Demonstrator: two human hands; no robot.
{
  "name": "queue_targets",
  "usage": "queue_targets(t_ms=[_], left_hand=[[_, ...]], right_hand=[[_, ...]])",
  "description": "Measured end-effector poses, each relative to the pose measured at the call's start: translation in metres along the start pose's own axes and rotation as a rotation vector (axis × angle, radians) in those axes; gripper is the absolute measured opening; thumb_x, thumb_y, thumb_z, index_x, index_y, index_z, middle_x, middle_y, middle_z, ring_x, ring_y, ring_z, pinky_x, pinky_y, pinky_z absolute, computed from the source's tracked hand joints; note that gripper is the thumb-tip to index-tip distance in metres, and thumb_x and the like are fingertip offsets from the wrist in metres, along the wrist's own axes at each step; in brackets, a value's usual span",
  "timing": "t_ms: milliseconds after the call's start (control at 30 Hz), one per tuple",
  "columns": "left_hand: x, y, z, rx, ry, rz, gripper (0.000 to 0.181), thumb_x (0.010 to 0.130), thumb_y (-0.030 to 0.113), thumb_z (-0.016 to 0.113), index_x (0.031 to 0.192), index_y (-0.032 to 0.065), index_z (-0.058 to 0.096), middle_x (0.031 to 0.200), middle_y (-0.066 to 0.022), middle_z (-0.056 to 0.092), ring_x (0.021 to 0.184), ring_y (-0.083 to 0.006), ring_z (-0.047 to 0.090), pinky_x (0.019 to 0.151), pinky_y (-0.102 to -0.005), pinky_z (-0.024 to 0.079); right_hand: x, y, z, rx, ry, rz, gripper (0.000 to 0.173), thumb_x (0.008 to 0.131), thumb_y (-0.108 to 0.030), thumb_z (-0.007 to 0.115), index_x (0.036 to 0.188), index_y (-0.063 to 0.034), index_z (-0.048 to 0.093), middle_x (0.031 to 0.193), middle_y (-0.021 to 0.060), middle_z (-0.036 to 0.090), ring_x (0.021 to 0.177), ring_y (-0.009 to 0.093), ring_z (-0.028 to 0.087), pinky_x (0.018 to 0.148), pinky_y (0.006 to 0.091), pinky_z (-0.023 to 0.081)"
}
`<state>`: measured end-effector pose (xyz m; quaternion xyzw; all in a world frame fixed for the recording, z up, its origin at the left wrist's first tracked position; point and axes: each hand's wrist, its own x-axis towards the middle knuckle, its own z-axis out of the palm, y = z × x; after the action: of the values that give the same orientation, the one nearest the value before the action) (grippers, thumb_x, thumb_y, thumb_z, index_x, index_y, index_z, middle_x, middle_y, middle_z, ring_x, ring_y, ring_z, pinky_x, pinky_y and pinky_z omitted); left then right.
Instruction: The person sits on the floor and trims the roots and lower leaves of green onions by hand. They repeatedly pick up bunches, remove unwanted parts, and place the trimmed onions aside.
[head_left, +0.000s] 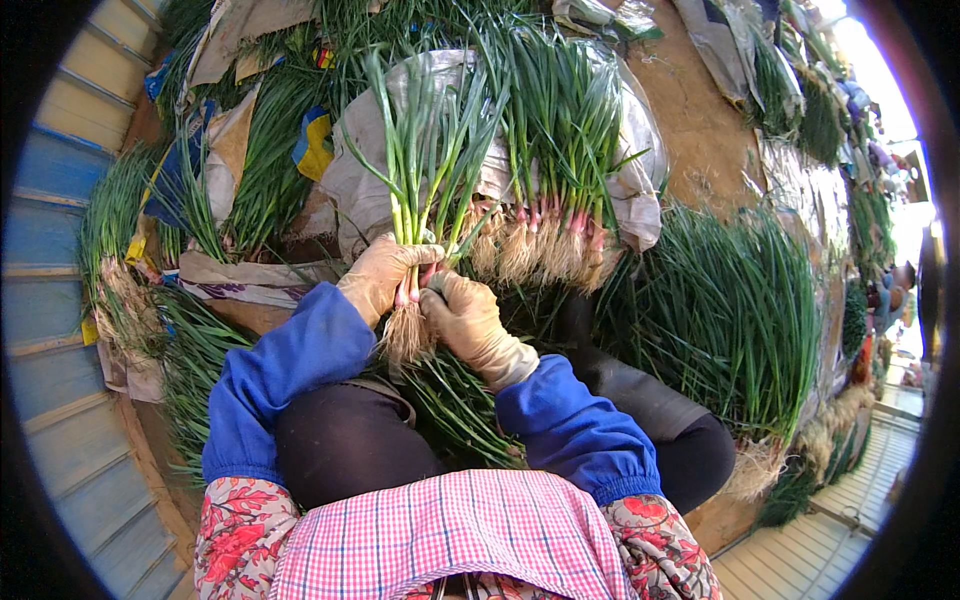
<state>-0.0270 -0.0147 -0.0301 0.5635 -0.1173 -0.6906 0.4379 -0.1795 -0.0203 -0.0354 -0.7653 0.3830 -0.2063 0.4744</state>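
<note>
My gloved left hand (382, 276) grips a small bunch of green onions (405, 217) around the lower stems. The leaves stand away from me and the pale roots (406, 330) hang toward my lap. My right hand (469, 322), also gloved, is curled against the right side of the bunch, thumb and fingers closed at a reddish stem base; its fingertips are partly hidden. Just beyond, more green onions (559, 150) lie side by side on a white woven sack (637, 195), with their reddish bulbs and roots along its near edge.
A large pile of green onions (727, 315) lies to the right, roots toward me. More heaps (270, 165) and sacks are at the left and back. Loose green onions (457, 412) lie between my legs. A slatted blue and tan wall (60, 300) borders the left side.
</note>
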Motion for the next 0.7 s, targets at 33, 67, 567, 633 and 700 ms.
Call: queue_targets(t_ms=[33, 67, 567, 633, 700], left_hand=[[0.003, -0.001, 0.001, -0.017, -0.019, 0.008, 0.009, 0.078, 0.01, 0.064, 0.079, 0.0025, 0.059, 0.058, -0.0048, 0.056, 0.035, -0.0116, 0.047, 0.028, -0.0229, 0.035], [0.002, 0.0, 0.002, 0.032, -0.068, 0.002, 0.009, 0.078, 0.01, 0.062, 0.08, 0.0016, 0.059, 0.057, -0.0059, 0.056, 0.036, -0.0118, 0.047, 0.029, -0.0232, 0.035], [-0.011, 0.0, 0.023, 0.014, -0.197, 0.05, 0.01, 0.076, 0.007, 0.061, 0.08, -0.0001, 0.055, 0.054, -0.0109, 0.055, 0.037, -0.0149, 0.048, 0.03, -0.024, 0.035], [-0.007, -0.007, 0.007, 0.083, -0.143, 0.041, 0.01, 0.076, 0.006, 0.061, 0.081, 0.0, 0.055, 0.054, -0.0099, 0.054, 0.037, -0.015, 0.048, 0.03, -0.0242, 0.035], [-0.001, -0.017, -0.004, 0.089, -0.139, 0.1, 0.01, 0.073, 0.004, 0.059, 0.082, -0.0002, 0.054, 0.053, -0.0087, 0.053, 0.037, -0.0148, 0.047, 0.03, -0.0244, 0.035]], right_hand=[[0.001, 0.017, 0.01, 0.297, 0.098, 0.057, 0.014, 0.081, -0.013, 0.059, 0.094, -0.007, 0.06, 0.074, 0.0088, 0.062, 0.071, 0.023, 0.061, 0.06, 0.032, 0.047], [-0.001, 0.037, 0.005, 0.186, 0.176, 0.093, 0.021, 0.084, -0.027, 0.054, 0.088, -0.0076, 0.06, 0.07, 0.0081, 0.06, 0.063, 0.02, 0.059, 0.055, 0.0324, 0.045], [0.042, 0.033, 0.015, 1.131, 0.505, 0.417, 0.013, 0.086, -0.015, 0.053, 0.086, -0.005, 0.061, 0.072, 0.0018, 0.059, 0.058, 0.012, 0.053, 0.051, 0.0241, 0.042], [0.043, 0.022, 0.001, 1.105, 0.371, 0.471, 0.016, 0.085, -0.018, 0.052, 0.086, -0.0045, 0.061, 0.074, 0.0032, 0.06, 0.059, 0.014, 0.054, 0.051, 0.0245, 0.042], [0.044, 0.019, -0.008, 1.228, 0.479, 0.63, 0.02, 0.086, -0.022, 0.049, 0.086, -0.0052, 0.061, 0.072, 0.0052, 0.06, 0.058, 0.015, 0.054, 0.049, 0.0246, 0.041]])
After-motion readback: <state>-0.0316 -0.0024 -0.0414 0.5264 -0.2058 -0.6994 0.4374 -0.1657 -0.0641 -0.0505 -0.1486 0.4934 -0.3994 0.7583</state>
